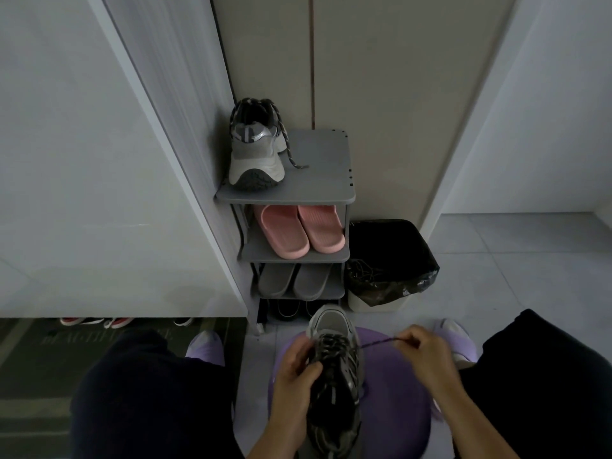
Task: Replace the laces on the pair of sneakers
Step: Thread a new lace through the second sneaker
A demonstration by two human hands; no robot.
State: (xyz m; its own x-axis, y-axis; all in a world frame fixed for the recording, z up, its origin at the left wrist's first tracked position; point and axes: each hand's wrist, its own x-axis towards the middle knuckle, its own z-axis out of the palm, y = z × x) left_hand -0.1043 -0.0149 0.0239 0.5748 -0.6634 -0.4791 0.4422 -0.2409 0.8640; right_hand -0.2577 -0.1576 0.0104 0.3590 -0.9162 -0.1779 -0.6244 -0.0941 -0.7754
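Down between the knees, on a round purple padded stool (397,409), lies a grey mesh sneaker with a chunky pale sole (334,326), toe pointing away from the person. The left hand (294,366) is curled round the shoe's left flank by the eyelets, pinning it so it can't swing when the lace gets tugged. Out to the right, the right hand (427,354) pinches the end of a dark speckled cord lace (381,342) and draws it sideways. The lace runs in a taut line from the upper eyelets to the fingertips, which I read as taking up slack after a threading pass. Criss-crosses cover much of the tongue, so by my reckoning this shoe is well along. Exactly which eyelet is being worked is too dark to tell.

Up on the top shelf of the grey plastic shoe rack (318,180) stands the matching grey sneaker (255,154), heel towards us, the same speckled lace through it and a loose end trailing onto the shelf. It looks laced and parked out of the way, though untied. Below it sit pink rubber slippers (301,233). Beside the rack is a pale bin lined with a black plastic bag (390,253), and a tangle of thin dark cords (364,273) lies at its near edge, the discarded old laces, I'd guess
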